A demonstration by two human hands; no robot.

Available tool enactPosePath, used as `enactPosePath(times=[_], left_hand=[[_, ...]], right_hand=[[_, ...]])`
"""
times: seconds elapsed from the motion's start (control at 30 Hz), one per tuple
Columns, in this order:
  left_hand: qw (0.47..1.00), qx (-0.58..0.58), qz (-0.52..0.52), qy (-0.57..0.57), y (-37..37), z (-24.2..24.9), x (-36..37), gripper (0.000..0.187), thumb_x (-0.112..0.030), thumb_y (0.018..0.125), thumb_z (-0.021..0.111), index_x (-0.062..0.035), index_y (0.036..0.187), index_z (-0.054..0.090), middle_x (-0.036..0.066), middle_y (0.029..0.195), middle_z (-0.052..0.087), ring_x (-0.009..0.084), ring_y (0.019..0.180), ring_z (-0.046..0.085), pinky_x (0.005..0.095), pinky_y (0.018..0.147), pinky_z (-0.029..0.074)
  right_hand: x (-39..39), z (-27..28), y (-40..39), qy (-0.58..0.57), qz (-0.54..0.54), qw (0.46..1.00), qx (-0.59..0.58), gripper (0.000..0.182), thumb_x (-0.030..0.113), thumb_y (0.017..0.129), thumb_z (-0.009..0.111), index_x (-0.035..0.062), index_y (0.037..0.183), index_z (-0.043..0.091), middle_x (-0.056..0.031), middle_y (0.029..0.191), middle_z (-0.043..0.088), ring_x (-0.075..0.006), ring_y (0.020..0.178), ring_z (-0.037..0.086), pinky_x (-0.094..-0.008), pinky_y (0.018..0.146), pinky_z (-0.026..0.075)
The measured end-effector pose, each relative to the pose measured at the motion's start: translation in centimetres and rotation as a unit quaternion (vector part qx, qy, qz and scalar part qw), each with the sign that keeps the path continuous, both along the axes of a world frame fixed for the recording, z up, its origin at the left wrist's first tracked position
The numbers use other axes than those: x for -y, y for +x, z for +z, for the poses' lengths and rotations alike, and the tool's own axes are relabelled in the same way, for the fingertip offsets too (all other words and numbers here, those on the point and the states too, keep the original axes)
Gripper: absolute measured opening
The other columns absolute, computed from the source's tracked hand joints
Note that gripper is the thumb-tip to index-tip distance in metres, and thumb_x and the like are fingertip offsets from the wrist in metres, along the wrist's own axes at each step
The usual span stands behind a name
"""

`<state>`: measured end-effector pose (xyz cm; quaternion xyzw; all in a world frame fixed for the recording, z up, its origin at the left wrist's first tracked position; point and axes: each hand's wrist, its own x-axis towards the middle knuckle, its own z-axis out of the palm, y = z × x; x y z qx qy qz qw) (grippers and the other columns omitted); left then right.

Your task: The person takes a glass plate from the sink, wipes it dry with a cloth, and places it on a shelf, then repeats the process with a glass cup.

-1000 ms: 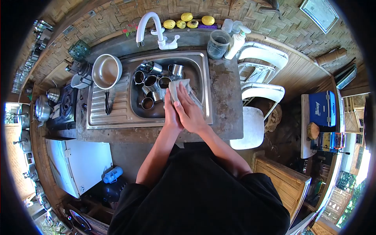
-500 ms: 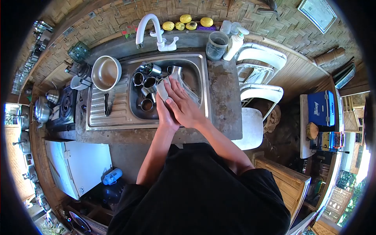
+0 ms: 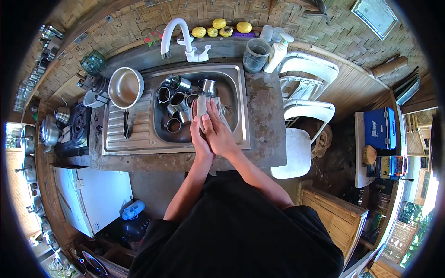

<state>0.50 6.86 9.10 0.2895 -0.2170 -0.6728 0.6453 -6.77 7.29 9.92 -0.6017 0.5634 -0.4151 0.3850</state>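
Over the sink basin, my left hand (image 3: 200,139) and my right hand (image 3: 219,135) press palm to palm with a pale, wet-looking cloth (image 3: 201,105) between them. Its rolled end sticks up past my left fingers, and a thin, see-through part hangs out beyond my right hand. The fingers of my right hand lie long over the cloth; part of my left hand is hidden behind it. Several metal mugs (image 3: 177,99) sit in the steel sink (image 3: 237,83), just left of my hands. Another metal mug (image 3: 208,86) stands beyond my fingertips.
A white faucet (image 3: 187,41) arches behind the basin. On the drainboard are a metal pan (image 3: 126,88) with a black handle. A plastic container (image 3: 256,54) and a pump bottle (image 3: 278,53) stand back right. Yellow fruits (image 3: 244,27) line the ledge. White chairs (image 3: 296,148) are at the right.
My hands, still together around the cloth, have drawn back slightly towards me and turned more upright. The cloth's rolled end has shifted to the right and now points up.
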Motion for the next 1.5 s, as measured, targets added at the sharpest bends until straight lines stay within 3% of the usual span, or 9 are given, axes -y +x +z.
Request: enactPosePath(times=[0.3, 0.5, 0.57, 0.67, 0.8, 1.03, 1.3, 1.43, 1.5], left_hand=[[0.95, 0.265, -0.043, -0.16, 1.3, -0.7, 0.4, 0.082, -0.048, 0.097, 0.053, 0.0003, 0.159, 0.03, 0.021, 0.152, 0.047, 0.0278, 0.14, 0.045, 0.0369, 0.117, 0.032], [0.996, 0.077, -0.029, -0.026, -0.7, -1.6, -1.4, 0.07, -0.044, 0.104, 0.044, -0.0048, 0.16, 0.029, 0.014, 0.159, 0.04, 0.0273, 0.147, 0.037, 0.0381, 0.122, 0.026], [0.996, 0.012, -0.088, 0.023, 1.8, -5.6, 0.1, 0.076, -0.062, 0.104, 0.038, -0.0108, 0.159, 0.03, 0.011, 0.15, 0.046, 0.0293, 0.136, 0.048, 0.0419, 0.112, 0.039], [0.994, -0.05, -0.081, 0.061, 3.7, 0.9, 0.7, 0.077, -0.073, 0.098, 0.038, -0.0227, 0.156, 0.035, 0.014, 0.15, 0.046, 0.0398, 0.125, 0.054, 0.0569, 0.098, 0.049], [0.978, -0.087, -0.157, 0.11, 6.8, 3.0, 2.4, 0.084, -0.077, 0.092, 0.044, -0.0249, 0.157, 0.034, 0.017, 0.154, 0.044, 0.0436, 0.126, 0.054, 0.0597, 0.101, 0.047], [0.959, -0.103, -0.232, 0.124, 9.5, 5.1, 4.2, 0.081, -0.068, 0.092, 0.049, -0.0193, 0.156, 0.038, 0.019, 0.155, 0.044, 0.0399, 0.137, 0.047, 0.054, 0.116, 0.036], [0.948, 0.047, -0.275, 0.155, 10.0, 1.7, 3.0, 0.088, -0.076, 0.093, 0.047, -0.0167, 0.157, 0.035, 0.013, 0.142, 0.05, 0.0326, 0.129, 0.051, 0.0513, 0.11, 0.042], [0.917, 0.068, -0.362, 0.154, 11.1, 2.5, 4.2, 0.091, -0.082, 0.093, 0.038, -0.0172, 0.157, 0.033, 0.01, 0.138, 0.05, 0.0295, 0.126, 0.051, 0.046, 0.105, 0.044], [0.887, 0.098, -0.443, 0.083, 11.7, 0.3, 5.2, 0.096, -0.086, 0.09, 0.034, -0.0186, 0.158, 0.029, 0.009, 0.145, 0.044, 0.0306, 0.137, 0.042, 0.0459, 0.111, 0.038]], right_hand=[[-2.8, -1.8, 0.6, 0.144, -0.018, 0.947, 0.286, 0.067, 0.043, 0.112, 0.029, -0.0024, 0.16, 0.02, -0.0253, 0.166, 0.023, -0.0377, 0.155, 0.017, -0.038, 0.124, 0.02], [-0.9, -0.9, 0.5, -0.01, -0.055, 0.996, 0.065, 0.063, 0.039, 0.111, 0.031, 0.0026, 0.161, 0.02, -0.0241, 0.168, 0.015, -0.0397, 0.154, 0.02, -0.0401, 0.124, 0.023], [-1.2, -0.1, 1.0, -0.031, 0.008, 0.996, 0.085, 0.059, 0.038, 0.11, 0.032, 0.0052, 0.159, 0.029, -0.0223, 0.165, 0.025, -0.04, 0.152, 0.027, -0.0431, 0.122, 0.027], [-1.6, 3.5, 2.0, -0.071, 0.058, 0.995, 0.04, 0.055, 0.037, 0.108, 0.039, 0.0028, 0.151, 0.045, -0.0244, 0.154, 0.045, -0.0408, 0.143, 0.042, -0.0451, 0.118, 0.034], [-2.9, 3.9, 3.1, -0.139, 0.083, 0.986, 0.024, 0.049, 0.03, 0.1, 0.057, -0.0002, 0.138, 0.058, -0.0219, 0.139, 0.06, -0.0403, 0.133, 0.054, -0.0463, 0.113, 0.041], [-3.7, 2.7, 3.6, -0.166, -0.005, 0.965, -0.204, 0.052, 0.027, 0.1, 0.055, 0.0055, 0.148, 0.051, -0.0213, 0.152, 0.049, -0.0408, 0.141, 0.045, -0.0497, 0.118, 0.034], [-4.4, 1.6, 8.6, -0.072, -0.076, 0.994, 0.019, 0.054, 0.028, 0.108, 0.039, -0.0017, 0.154, 0.038, -0.0289, 0.153, 0.044, -0.0465, 0.141, 0.042, -0.0485, 0.117, 0.033], [-5.3, 2.2, 10.5, -0.095, -0.123, 0.986, 0.067, 0.06, 0.028, 0.103, 0.055, -0.0023, 0.152, 0.039, -0.0292, 0.141, 0.055, -0.0433, 0.134, 0.053, -0.0434, 0.11, 0.041], [-5.5, 1.7, 10.6, -0.053, -0.183, 0.974, 0.124, 0.06, 0.018, 0.097, 0.068, -0.0028, 0.148, 0.044, -0.0202, 0.13, 0.064, -0.029, 0.123, 0.062, -0.0372, 0.102, 0.046]])
